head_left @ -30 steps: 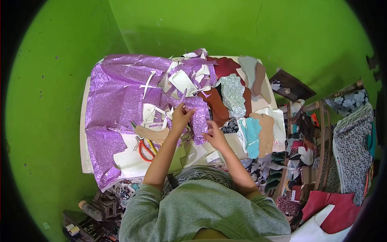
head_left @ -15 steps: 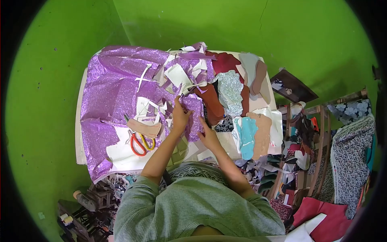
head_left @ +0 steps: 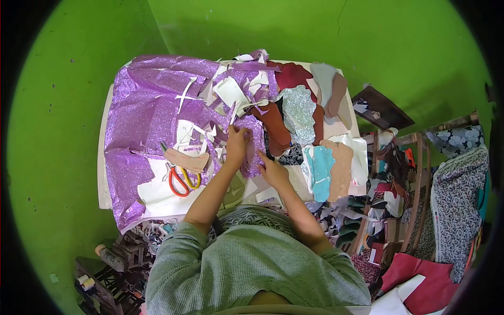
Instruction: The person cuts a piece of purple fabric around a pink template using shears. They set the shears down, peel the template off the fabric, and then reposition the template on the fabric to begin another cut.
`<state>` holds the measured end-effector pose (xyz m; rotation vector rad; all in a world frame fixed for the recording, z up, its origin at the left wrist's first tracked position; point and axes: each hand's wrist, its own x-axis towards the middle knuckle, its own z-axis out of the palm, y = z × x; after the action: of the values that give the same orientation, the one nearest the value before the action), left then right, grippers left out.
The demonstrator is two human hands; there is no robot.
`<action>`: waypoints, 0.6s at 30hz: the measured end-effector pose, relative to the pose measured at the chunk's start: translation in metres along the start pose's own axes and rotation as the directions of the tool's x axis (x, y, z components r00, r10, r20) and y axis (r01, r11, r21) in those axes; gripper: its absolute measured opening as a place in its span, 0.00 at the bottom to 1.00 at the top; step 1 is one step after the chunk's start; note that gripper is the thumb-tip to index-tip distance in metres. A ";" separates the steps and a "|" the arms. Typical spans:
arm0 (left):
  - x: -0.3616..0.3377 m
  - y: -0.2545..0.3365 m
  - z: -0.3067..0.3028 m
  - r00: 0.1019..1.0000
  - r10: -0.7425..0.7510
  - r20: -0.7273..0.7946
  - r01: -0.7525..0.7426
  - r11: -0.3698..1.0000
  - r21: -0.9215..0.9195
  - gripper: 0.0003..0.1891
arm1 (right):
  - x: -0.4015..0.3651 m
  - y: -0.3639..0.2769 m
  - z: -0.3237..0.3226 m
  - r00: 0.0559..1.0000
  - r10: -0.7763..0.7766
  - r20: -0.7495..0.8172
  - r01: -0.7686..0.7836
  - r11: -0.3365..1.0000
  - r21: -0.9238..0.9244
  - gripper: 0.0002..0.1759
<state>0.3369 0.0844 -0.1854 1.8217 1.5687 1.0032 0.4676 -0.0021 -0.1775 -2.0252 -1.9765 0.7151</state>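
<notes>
Two bare hands at a small glittery purple piece (head_left: 255, 127), which lies on the worktop (head_left: 105, 178) between and partly beneath them. The left hand (head_left: 237, 144) covers the piece's left margin, its fingers bent and drawn close together near the upper left; a thin pale strip or slim tool (head_left: 232, 113) projects just beyond the fingertips, and whether it is gripped cannot be told. The right hand (head_left: 274, 171) stands at the opposite, right-hand margin, lower down: the index finger is extended to the edge of the piece, the thumb is set apart from it, and the remaining fingers are curled; no object is seen in its grasp. Left of the hands spreads a large purple sheet (head_left: 139, 113), with a tan shaped piece (head_left: 186, 160) overlying a tool with red and yellow handles (head_left: 182, 183). White scraps (head_left: 230, 91) are strewn above the left hand. To the right of the purple piece, in close succession, lie a brown sole-shaped piece (head_left: 275, 127), a silver glitter piece (head_left: 299, 113), turquoise pieces (head_left: 321, 173) and a light-brown piece (head_left: 341, 168).
</notes>
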 end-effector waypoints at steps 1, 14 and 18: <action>0.001 -0.001 0.000 1.000 0.001 -0.001 -0.001 1.000 0.000 0.10 | 0.000 0.000 0.001 1.000 -0.001 -0.001 0.001 1.000 -0.001 0.27; -0.063 -0.002 -0.123 0.988 -0.102 -0.118 0.094 0.993 -0.066 0.14 | -0.007 -0.041 -0.020 0.953 -0.024 -0.302 0.104 0.962 0.254 0.25; -0.089 -0.035 -0.172 0.929 -0.195 -0.315 0.206 0.979 0.001 0.16 | 0.000 -0.078 -0.011 0.961 -0.119 -0.251 0.193 0.936 0.295 0.22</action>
<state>0.1728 -0.0086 -0.1296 1.5375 1.9275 1.2188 0.4050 0.0049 -0.1310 -1.6590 -1.7397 0.6778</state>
